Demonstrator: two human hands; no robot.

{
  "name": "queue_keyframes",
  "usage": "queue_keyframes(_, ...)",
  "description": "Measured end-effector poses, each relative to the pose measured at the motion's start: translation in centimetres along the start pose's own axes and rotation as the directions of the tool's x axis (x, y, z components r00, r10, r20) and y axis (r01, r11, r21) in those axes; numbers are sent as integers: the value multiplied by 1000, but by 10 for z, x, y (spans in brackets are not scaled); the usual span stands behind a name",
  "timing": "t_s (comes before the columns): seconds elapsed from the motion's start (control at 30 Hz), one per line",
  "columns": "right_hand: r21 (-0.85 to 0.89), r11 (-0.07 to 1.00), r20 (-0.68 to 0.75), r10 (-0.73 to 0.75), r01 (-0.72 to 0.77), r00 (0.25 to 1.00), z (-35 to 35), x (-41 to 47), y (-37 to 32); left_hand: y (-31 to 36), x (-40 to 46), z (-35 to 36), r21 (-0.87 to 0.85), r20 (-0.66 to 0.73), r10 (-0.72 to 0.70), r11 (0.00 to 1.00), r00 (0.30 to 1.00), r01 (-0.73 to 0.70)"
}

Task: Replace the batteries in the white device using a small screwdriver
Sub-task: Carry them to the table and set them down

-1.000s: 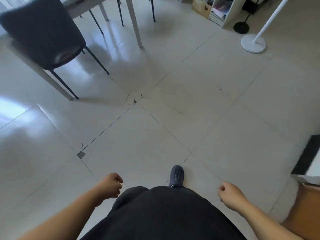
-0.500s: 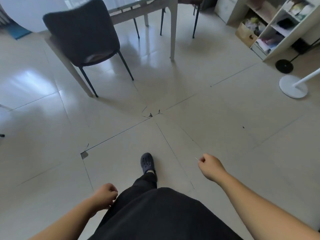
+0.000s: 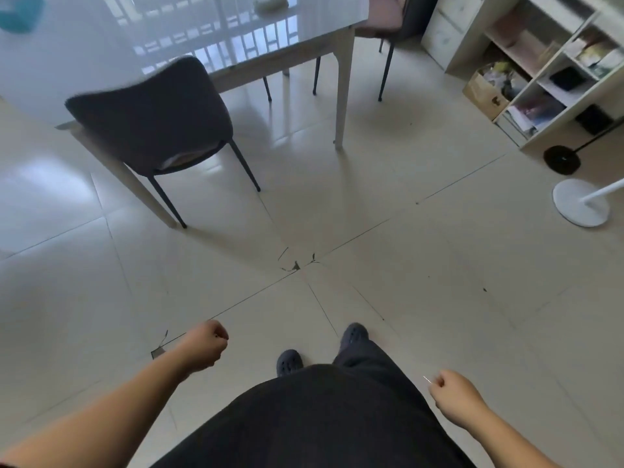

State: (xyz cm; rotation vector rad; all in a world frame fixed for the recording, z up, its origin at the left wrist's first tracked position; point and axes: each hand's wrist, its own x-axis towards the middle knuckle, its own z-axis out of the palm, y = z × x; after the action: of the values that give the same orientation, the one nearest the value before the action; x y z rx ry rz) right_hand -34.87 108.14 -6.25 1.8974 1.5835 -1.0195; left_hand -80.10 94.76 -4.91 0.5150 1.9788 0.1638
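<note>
A person stands on a tiled floor (image 3: 405,265), both feet (image 3: 289,361) below the centre, the left hand (image 3: 206,346) and right hand (image 3: 454,395) out to either side. Ahead to the left a chair (image 3: 148,119) is tucked under a tabletop (image 3: 169,32). A shelf unit (image 3: 540,69) stands far right, with two lamp bases (image 3: 580,202) on the floor before it.

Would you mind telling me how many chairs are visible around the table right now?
2. A dark grey chair stands at the table's near side, its back towards the camera. A second chair is at the table's far right end, cut off by the frame; others may be hidden.
</note>
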Motion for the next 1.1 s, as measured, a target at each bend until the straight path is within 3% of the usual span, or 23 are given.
queue_keyframes(0.2,47,999,11,3,-4,1000,-58,77,-39,85,51,4,17,63,-2,1000,998,1)
queue_keyframes(0.37,-74,990,86,-110,116,990,-143,155,-108,152,83,-4,16,99,-70,998,993,68)
queue_keyframes(0.57,-149,952,63,-261,268,963,-263,239,-222,228,118,-41,-176,-27,-120,978,992,114)
queue_keyframes(0.67,-96,937,31,-334,335,942,-307,262,-290,251,132,-58,-220,-19,-148,965,989,140)
queue_keyframes(0.9,-87,890,67,-442,447,894,-344,296,-420,283,189,-101,-253,30,-200,946,979,201)
queue_keyframes(1.1,-163,913,135,-356,375,925,-355,321,-457,308,259,-172,-85,90,-179,979,980,187)
